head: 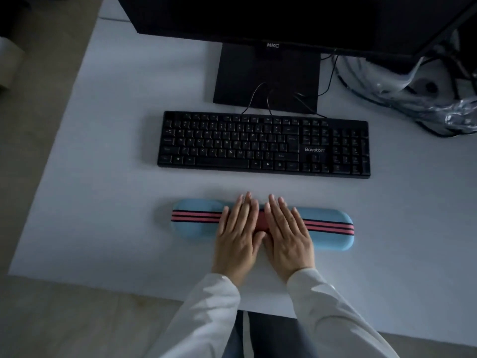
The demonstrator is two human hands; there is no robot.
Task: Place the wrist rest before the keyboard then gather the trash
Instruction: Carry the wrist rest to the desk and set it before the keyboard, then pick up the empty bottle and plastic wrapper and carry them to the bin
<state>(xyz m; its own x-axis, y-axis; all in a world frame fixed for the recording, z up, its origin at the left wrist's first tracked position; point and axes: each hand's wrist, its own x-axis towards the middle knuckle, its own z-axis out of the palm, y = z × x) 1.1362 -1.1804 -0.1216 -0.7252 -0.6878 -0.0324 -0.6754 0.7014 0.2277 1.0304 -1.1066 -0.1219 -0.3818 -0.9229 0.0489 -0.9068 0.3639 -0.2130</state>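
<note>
Wrist rest (262, 223) on table (103, 177) near front edge, apart from keyboard (263, 146), slightly skewed. Left hand (238, 236) and right hand (287, 233) flat on its middle, fingers extended, gripping nothing. Risks: uneven push worsening skew; crumpled plastic (438, 104) at far right corner snagging cables.

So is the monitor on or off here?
Off, seemingly: the monitor screen is uniformly black, with no visible glow on the keyboard.

HKC monitor (258, 16) at 12 o'clock on white desk (103, 151), its black stand base (265, 76) below w/ thin black cables (258, 96) trailing over it. Beige floor (38, 125) at 9 o'clock.
</note>
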